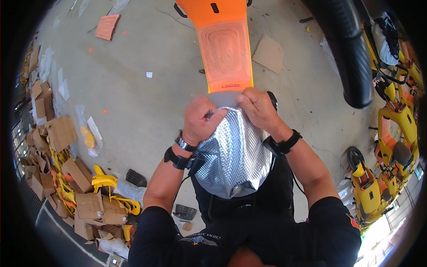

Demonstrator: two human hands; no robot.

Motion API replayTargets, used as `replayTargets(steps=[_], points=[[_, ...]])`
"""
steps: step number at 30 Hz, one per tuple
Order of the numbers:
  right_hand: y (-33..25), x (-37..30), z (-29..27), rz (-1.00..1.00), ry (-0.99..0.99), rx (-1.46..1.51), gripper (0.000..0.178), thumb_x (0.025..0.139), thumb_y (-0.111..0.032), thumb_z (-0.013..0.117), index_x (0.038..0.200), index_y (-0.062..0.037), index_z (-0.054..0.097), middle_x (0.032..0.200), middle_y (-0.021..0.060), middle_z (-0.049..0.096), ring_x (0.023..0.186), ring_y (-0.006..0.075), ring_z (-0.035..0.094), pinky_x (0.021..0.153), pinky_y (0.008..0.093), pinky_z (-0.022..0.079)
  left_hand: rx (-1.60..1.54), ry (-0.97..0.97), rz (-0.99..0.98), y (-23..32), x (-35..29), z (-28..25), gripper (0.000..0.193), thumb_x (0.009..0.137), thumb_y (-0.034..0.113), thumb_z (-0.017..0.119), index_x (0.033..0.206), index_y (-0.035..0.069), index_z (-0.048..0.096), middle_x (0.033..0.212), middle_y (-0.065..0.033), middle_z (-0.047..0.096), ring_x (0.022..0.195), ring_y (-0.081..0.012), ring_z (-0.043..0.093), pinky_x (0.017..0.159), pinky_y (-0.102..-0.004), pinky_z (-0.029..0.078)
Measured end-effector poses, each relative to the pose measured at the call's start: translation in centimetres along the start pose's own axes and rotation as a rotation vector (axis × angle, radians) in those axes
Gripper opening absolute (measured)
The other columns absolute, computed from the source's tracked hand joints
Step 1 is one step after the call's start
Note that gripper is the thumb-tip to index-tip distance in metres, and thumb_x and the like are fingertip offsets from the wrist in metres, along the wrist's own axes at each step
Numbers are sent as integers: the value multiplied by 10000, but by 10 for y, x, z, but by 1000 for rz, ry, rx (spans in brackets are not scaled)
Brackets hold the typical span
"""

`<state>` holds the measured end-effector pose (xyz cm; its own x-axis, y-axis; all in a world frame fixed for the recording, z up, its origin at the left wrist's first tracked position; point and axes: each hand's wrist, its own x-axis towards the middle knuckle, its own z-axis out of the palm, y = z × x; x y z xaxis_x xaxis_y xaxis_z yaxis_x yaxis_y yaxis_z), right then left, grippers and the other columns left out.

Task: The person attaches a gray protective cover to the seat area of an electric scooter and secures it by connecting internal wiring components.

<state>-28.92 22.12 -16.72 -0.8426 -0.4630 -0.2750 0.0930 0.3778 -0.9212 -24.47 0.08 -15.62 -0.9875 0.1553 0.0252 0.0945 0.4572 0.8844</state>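
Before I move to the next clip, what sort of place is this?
Probably a vehicle workshop or warehouse: yellow scooter-like vehicles stand at the right, brown cardboard boxes are heaped at the left, with a wide grey concrete floor between.

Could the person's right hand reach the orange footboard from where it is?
Probably yes: the orange footboard is just ahead of the right hand, and nothing seems to block the way, though the hand would first have to leave the silver sheet it appears to be gripping.

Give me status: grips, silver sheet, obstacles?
Left grip, right grip: pinching silver sheet. Sheet over grey seat. Black handlebar upper right, clear of both.
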Motion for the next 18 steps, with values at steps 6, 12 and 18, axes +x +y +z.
replayTargets(steps=[6, 12, 18], points=[[32, -71, -4, 75, -9, -2, 752, 947, -331, 544, 1457, 94, 192, 1486, 302, 272, 1404, 409, 265, 1169, 426, 190, -93, 13, -243, -13, -59, -11, 631, 904, 251, 650, 1403, -30, 385, 1415, -202, 431, 1301, -303, 425, 1101, -387, 313], [32, -120, 26, 61, 123, -92, 685, 985, -297, 460, 1480, 81, 174, 1536, 290, 195, 1444, 395, 187, 1182, 414, 132, -393, 314, -732, -14, -121, 12, 568, 988, 288, 554, 1419, -41, 389, 1389, -190, 497, 1280, -238, 467, 1071, -331, 348], [43, -128, 28, 3, 144, -94, 677, 979, -273, 450, 1485, 80, 170, 1547, 283, 175, 1451, 387, 170, 1183, 404, 128, -318, 197, -595, -27, -131, 6, 527, 1010, 264, 512, 1437, -16, 383, 1411, -143, 494, 1272, -192, 459, 1069, -311, 346]])
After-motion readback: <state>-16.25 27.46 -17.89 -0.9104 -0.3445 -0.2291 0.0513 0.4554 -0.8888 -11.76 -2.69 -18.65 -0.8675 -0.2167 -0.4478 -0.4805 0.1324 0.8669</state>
